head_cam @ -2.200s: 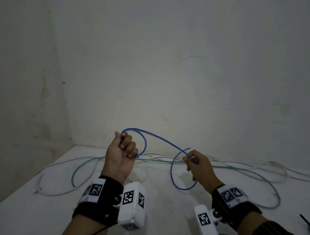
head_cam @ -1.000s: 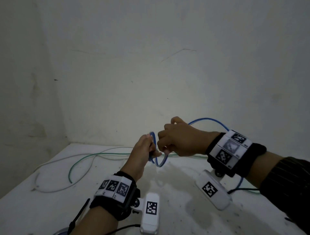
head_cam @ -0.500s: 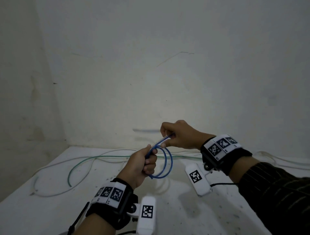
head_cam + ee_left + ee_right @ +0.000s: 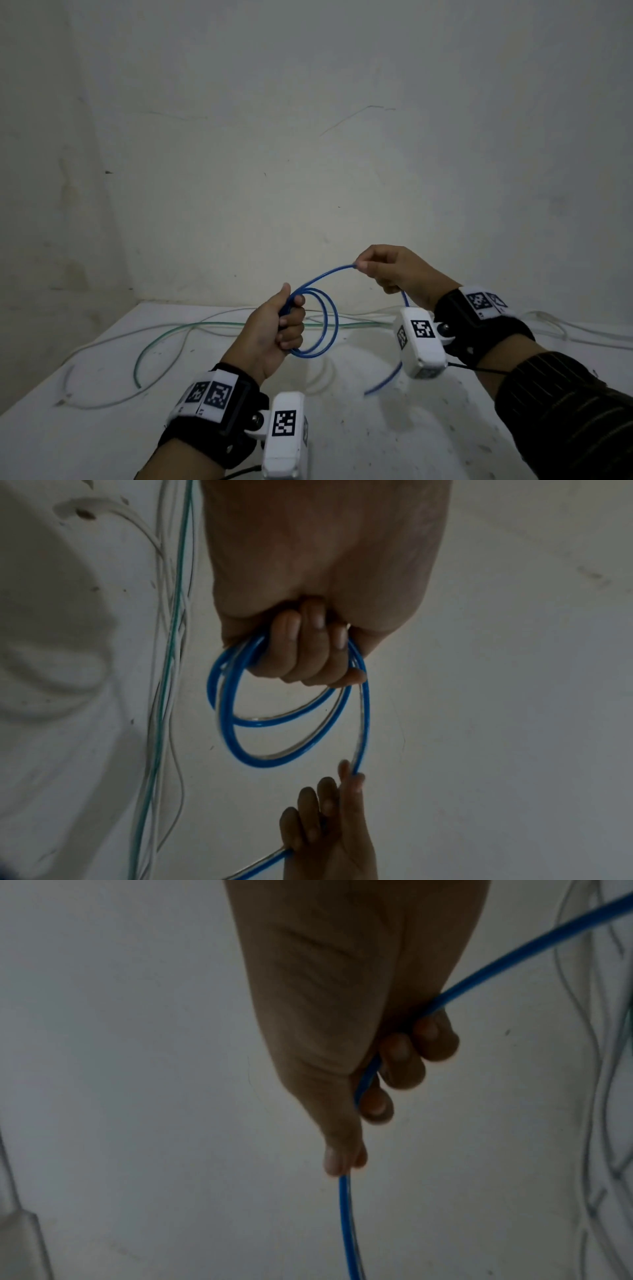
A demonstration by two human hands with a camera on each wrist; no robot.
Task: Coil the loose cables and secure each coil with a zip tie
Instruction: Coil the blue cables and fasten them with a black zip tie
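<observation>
My left hand (image 4: 284, 325) grips a blue cable (image 4: 325, 322) wound into two loops that hang below its fist, above the white table (image 4: 376, 428). In the left wrist view the curled fingers (image 4: 308, 647) close round the blue cable loops (image 4: 246, 739). My right hand (image 4: 383, 270) is up and to the right, pinching the same cable between thumb and forefinger. The strand runs through that palm, as the right wrist view shows the blue cable (image 4: 346, 1218) leaving the right hand (image 4: 359, 1096). The cable's tail (image 4: 387, 380) drops behind the right wrist camera to the table.
A green cable (image 4: 164, 337) and white cables (image 4: 92, 404) lie loose along the table's back and left side, with more white cable (image 4: 561, 329) at the right. A wall stands close behind the table and another at the left.
My right hand has drawn away to the right and upward, stretching a span of blue cable out from the left fist. The left hand keeps its hold on the loops.
</observation>
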